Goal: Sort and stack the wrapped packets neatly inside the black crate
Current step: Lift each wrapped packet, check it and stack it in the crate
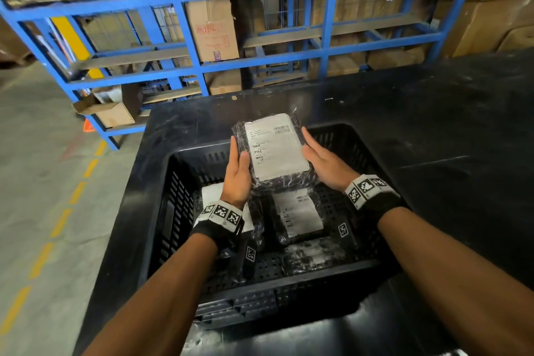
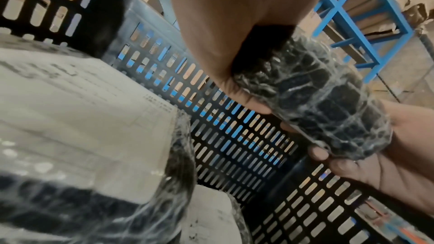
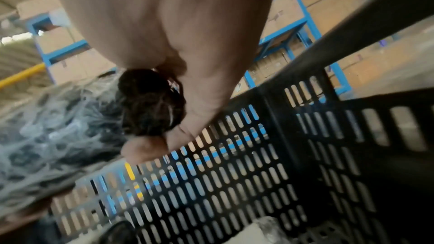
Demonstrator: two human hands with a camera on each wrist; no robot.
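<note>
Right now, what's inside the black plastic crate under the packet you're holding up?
Inside the black slotted plastic crate, wrapped packets with white labels lie on the floor: one in the middle, one partly hidden by the left hand. What lies beneath them is covered.

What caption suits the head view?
Both hands, left hand and right hand, hold a clear-wrapped black packet with white label above the slotted black plastic crate holding more packets.

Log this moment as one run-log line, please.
step: stacking | left hand and right hand: hold wrapped packet above black crate | label up | other packets lie inside
</note>
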